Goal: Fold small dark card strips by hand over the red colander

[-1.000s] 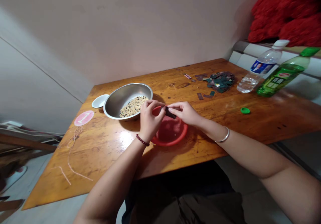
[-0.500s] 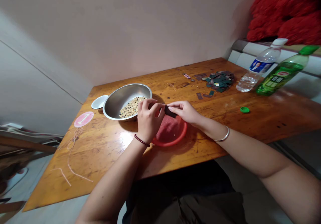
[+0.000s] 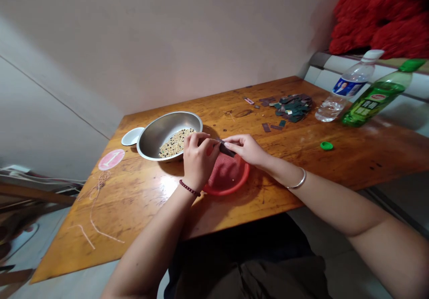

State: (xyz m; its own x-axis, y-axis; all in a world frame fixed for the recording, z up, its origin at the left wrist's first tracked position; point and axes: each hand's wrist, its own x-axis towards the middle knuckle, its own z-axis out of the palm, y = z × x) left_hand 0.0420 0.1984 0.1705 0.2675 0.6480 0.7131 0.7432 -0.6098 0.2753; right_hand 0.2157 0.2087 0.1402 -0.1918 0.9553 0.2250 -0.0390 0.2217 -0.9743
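Note:
Above a red mesh basket (image 3: 234, 183), both my hands meet at a small dark brown flat piece (image 3: 228, 150). My right hand (image 3: 246, 148) pinches this piece between thumb and fingers. My left hand (image 3: 200, 158) has its fingers curled and its thumb and fingertips pressed together at the piece's left end; its fingers partly hide that end. Just left of my left hand stands a steel bowl (image 3: 154, 133) holding pale beads (image 3: 176, 142) mixed with some black ones.
A white dish (image 3: 131, 136), a pink number disc (image 3: 111, 159) and loose string (image 3: 95, 218) lie left. Dark flat pieces (image 3: 295, 107) are heaped at the back right, near a water bottle (image 3: 350, 86), a green bottle (image 3: 382, 93) and a green cap (image 3: 326, 145).
The dark piece has tilted slightly between my fingers, and the fingers of my left hand have closed in a little. Otherwise the table looks the same.

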